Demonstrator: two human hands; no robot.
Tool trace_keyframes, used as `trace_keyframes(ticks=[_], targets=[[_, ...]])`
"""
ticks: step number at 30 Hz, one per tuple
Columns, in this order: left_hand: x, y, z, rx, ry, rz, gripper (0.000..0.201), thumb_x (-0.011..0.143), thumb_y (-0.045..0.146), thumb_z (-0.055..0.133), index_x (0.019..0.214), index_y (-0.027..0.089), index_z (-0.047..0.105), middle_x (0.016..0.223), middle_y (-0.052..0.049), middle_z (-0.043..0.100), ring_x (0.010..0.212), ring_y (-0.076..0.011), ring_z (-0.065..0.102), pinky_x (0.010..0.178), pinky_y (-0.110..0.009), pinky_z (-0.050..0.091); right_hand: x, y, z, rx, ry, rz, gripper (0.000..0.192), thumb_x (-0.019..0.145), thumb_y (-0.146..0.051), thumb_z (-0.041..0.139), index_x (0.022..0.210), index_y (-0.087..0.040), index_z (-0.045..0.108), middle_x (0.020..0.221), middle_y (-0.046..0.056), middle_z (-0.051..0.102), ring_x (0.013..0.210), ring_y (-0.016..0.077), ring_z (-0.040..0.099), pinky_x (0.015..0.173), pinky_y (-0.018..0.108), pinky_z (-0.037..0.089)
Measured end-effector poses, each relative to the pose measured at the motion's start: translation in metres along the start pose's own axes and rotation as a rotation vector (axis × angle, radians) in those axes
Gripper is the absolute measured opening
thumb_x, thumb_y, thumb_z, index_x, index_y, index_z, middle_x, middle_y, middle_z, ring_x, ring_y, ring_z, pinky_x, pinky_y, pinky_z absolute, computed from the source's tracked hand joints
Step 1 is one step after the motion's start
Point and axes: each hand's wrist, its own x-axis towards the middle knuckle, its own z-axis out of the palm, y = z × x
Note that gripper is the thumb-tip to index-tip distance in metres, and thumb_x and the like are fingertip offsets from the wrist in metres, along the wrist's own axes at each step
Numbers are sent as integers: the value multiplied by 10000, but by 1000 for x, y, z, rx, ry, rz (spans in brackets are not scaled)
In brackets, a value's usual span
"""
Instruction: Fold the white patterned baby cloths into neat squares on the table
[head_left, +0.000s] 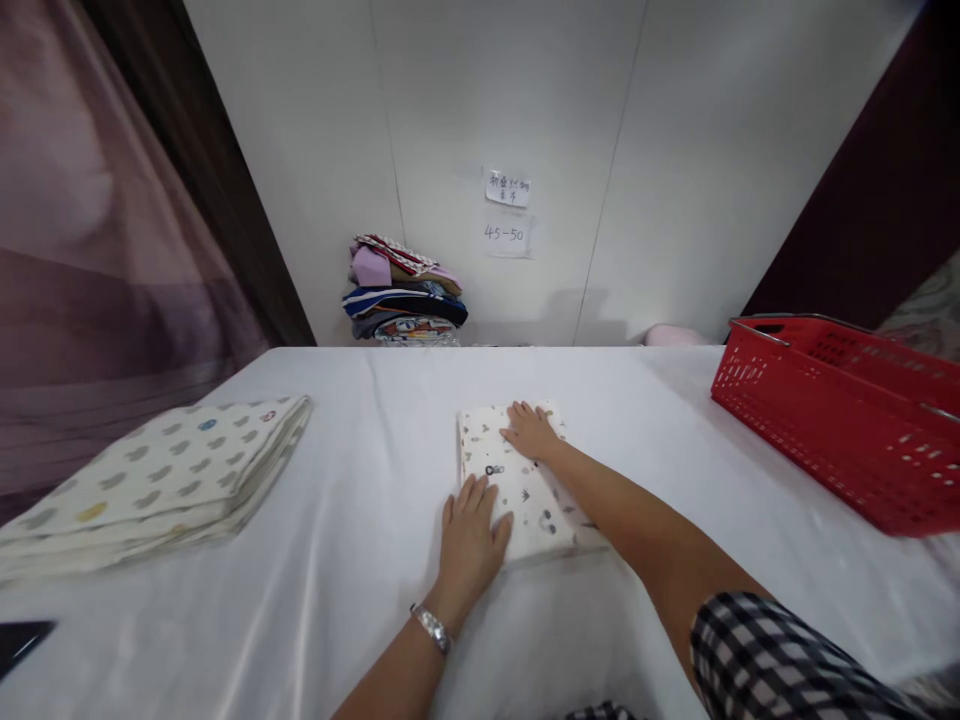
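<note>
A folded white cloth [517, 500] with small grey and black printed figures lies flat in the middle of the table. Across its far part rests my right hand [531, 432], palm down with the fingers spread. My left hand [474, 530] lies at the cloth's near left edge, fingers stretched out and touching it. Neither hand grips anything. Part of the cloth is covered by my right forearm and hands.
On the left lies a larger folded cloth [172, 460] with grey spots. A red plastic basket [832, 420] stands at the right. Behind the white-covered table [360, 600] is a stack of folded fabrics [405, 300] against the wall. A dark flat object [22, 640] sits at the near left.
</note>
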Motion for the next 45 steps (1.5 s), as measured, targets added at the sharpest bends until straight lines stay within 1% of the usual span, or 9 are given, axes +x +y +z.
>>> trace_keyframes(ticks=[10,18,23,27,32,37,41,43,45], targets=[[0,3,-3,-13,-17,-13,413,873,342,438,1254,205,521,1405,-77,449,1357,-250,288,1096,-514,215,-16,31,-9,-43,33,126,592,933,-453,264,1421,-118,273,1528,124,171,1408,261,87,1099,475,115],[-2,2,-2,-36,-6,-10,406,872,351,444,1245,213,522,1406,-74,448,1357,-252,288,1095,-521,213,-19,36,-8,91,81,119,514,913,-404,352,1353,-140,386,1505,122,245,1395,263,149,1090,448,209],[-1,3,-4,-65,-8,-12,405,867,355,453,1234,203,529,1406,-73,449,1360,-255,281,1085,-506,245,-62,45,2,373,108,215,636,870,-383,426,1424,-99,292,1528,132,157,1412,246,99,1135,393,162],[-1,2,-3,-110,12,11,399,863,355,464,1224,201,537,1392,-79,464,1360,-256,279,1065,-478,295,-119,45,17,639,170,293,673,812,-406,503,1425,-193,322,1531,66,177,1401,215,168,1135,368,191],[3,-6,1,-203,43,25,414,846,366,489,1208,177,557,1387,-104,463,1360,-273,281,1077,-489,301,-169,41,33,804,253,367,660,736,-376,576,1366,-244,427,1485,48,313,1365,238,275,1104,384,261],[-1,3,5,-376,-9,-72,459,825,393,518,1233,185,551,1439,-97,394,1399,-262,186,1116,-477,264,-175,52,25,924,297,344,598,650,-289,615,1242,-222,565,1302,49,550,1213,273,491,1014,405,397],[-17,25,6,-499,-134,-30,530,803,472,543,1261,204,537,1473,-59,342,1419,-247,82,1134,-447,241,-168,79,6,828,392,308,485,647,-249,589,1127,-199,643,1267,59,579,1170,270,527,1015,399,398],[-21,30,4,-526,-154,0,502,809,461,541,1245,213,551,1442,-49,398,1407,-230,162,1137,-419,242,-168,90,2,661,388,271,422,672,-217,550,1074,-172,669,1247,91,591,1176,273,522,1039,413,367],[-17,26,-2,-521,-101,-43,429,827,407,523,1203,209,582,1386,-55,473,1350,-211,317,1122,-383,275,-171,92,2,489,363,218,393,709,-204,503,1056,-147,679,1222,120,603,1175,277,520,1047,428,352]])
